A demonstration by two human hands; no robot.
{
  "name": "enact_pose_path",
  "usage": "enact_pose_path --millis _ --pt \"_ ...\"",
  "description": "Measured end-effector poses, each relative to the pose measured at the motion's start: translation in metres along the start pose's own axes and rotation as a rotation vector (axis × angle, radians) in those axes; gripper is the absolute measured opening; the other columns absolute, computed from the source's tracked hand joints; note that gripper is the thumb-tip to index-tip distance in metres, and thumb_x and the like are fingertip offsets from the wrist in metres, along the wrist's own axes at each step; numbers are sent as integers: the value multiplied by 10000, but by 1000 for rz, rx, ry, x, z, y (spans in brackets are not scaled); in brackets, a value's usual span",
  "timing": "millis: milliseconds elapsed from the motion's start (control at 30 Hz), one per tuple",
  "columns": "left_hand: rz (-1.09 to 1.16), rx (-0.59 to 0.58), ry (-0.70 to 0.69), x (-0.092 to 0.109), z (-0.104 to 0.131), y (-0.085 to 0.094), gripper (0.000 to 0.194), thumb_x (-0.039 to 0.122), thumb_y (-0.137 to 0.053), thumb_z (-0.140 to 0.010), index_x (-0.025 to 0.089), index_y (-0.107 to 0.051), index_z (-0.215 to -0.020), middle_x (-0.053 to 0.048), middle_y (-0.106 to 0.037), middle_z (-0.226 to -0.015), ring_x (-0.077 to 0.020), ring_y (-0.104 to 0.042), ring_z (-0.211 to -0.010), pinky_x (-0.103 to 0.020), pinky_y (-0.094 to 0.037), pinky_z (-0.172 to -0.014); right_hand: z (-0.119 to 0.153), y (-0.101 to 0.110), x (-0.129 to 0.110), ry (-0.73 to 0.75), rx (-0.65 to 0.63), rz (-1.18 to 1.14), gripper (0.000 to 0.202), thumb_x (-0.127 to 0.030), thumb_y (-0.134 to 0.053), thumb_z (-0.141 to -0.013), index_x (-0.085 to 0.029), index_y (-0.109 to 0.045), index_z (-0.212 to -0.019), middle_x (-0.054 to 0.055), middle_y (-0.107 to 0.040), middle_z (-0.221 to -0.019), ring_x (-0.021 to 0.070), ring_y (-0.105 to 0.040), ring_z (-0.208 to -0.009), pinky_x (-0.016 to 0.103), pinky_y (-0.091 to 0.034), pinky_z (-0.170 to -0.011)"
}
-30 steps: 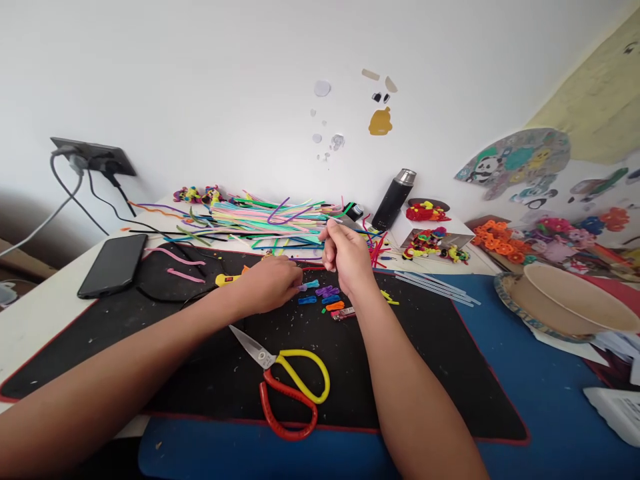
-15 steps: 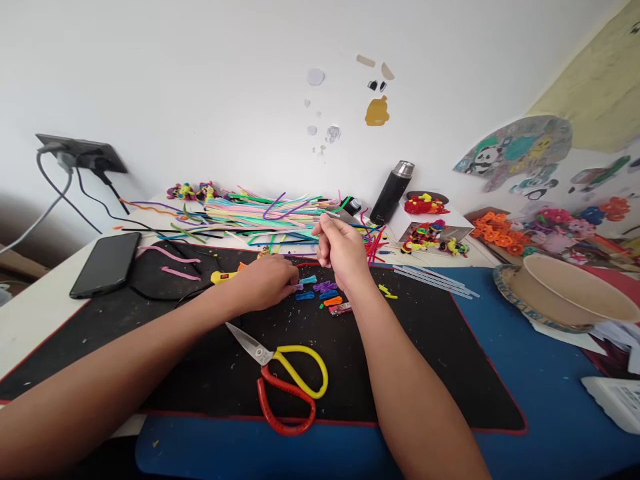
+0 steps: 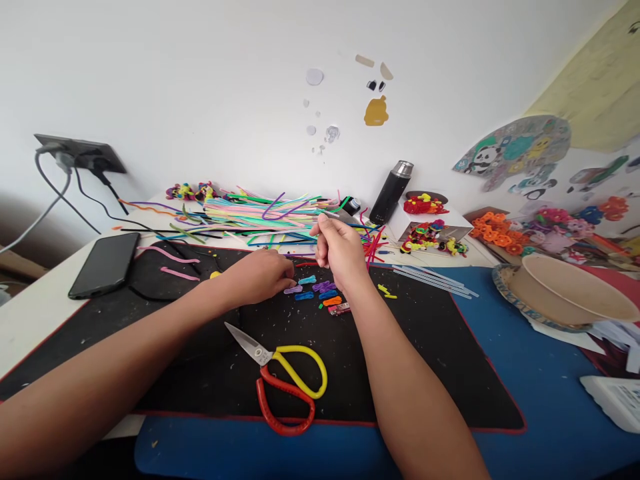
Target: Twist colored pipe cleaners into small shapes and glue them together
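Note:
My left hand (image 3: 267,275) is low over the black mat (image 3: 410,347), its fingers curled and their tips mostly hidden. It lies just left of a lavender bent pipe-cleaner piece (image 3: 293,289) and partly covers a yellow tool (image 3: 215,275). My right hand (image 3: 343,252) is closed, thumb on top, above the mat; whatever it holds is hidden. Nearby lie a light-blue piece (image 3: 307,280), purple pieces (image 3: 326,287), blue pieces (image 3: 304,296), an orange piece (image 3: 332,301) and a pink-red lighter-like item (image 3: 339,309). Scissors (image 3: 260,355) with yellow and red handles lie open nearer me.
Behind my hands spreads a pile of pipe cleaners (image 3: 250,217). A black phone (image 3: 104,265) lies left with cables. Toward the right are a black flask (image 3: 393,192), translucent sticks (image 3: 435,281), short yellow pieces (image 3: 387,291) and a beige bowl (image 3: 575,287).
My left hand has shifted slightly left and back, uncovering the lavender piece and covering more of the yellow tool. My right hand has stayed almost still, fingers closed.

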State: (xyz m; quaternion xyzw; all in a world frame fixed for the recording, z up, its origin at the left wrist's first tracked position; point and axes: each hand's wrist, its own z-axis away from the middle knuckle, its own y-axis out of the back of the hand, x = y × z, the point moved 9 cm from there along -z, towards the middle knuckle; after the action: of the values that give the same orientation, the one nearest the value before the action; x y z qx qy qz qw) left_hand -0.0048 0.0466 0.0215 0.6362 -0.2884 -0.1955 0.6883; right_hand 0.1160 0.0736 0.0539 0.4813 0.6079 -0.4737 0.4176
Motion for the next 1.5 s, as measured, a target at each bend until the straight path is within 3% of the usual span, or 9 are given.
enact_pose_path --millis 300,700,1100,1267,1500 --pt "17 14 26 -7 1 5 227 345 -580 -948 214 -763 -972 -84 -764 -906 -280 -685 -909 -343 -453 -784 -1 1 2 25 -5 8 448 -604 -647 -922 -196 -633 -738 -79 -464 -425 77 -426 -319 200 -314 -361" --pt "-15 -71 63 -7 2 4 239 355 -559 -964 219 -755 -969 -78 -782 -885 -268 -703 -870 -320 -444 -731 0 -1 4 1 2 24 481 -644 -645 -903 -196 -629 -727 -82 -453 -415 78 -426 -314 199 -310 -359" --pt "70 -20 79 -12 3 4 228 351 -567 -949 236 -762 -924 -67 -768 -815 -262 -702 -784 -305 -444 -678 1 -2 5 16 -1 59 467 -637 -609 -927 -205 -627 -752 -84 -455 -424 83 -415 -320 211 -316 -369" --pt "82 -36 26 -3 3 5 178 287 -596 -919 238 -763 -955 -60 -773 -876 -252 -699 -820 -302 -444 -697 3 -4 5 33 -13 102 473 -642 -602 -933 -206 -638 -753 -73 -471 -441 85 -438 -338 212 -339 -393" --pt "67 -67 -33 10 2 -9 109 264 -659 -871 222 -745 -924 -69 -755 -939 -256 -684 -882 -316 -463 -748 6 -9 -1 60 -34 144 511 -673 -589 -931 -203 -629 -733 -67 -471 -427 90 -446 -337 214 -346 -395"
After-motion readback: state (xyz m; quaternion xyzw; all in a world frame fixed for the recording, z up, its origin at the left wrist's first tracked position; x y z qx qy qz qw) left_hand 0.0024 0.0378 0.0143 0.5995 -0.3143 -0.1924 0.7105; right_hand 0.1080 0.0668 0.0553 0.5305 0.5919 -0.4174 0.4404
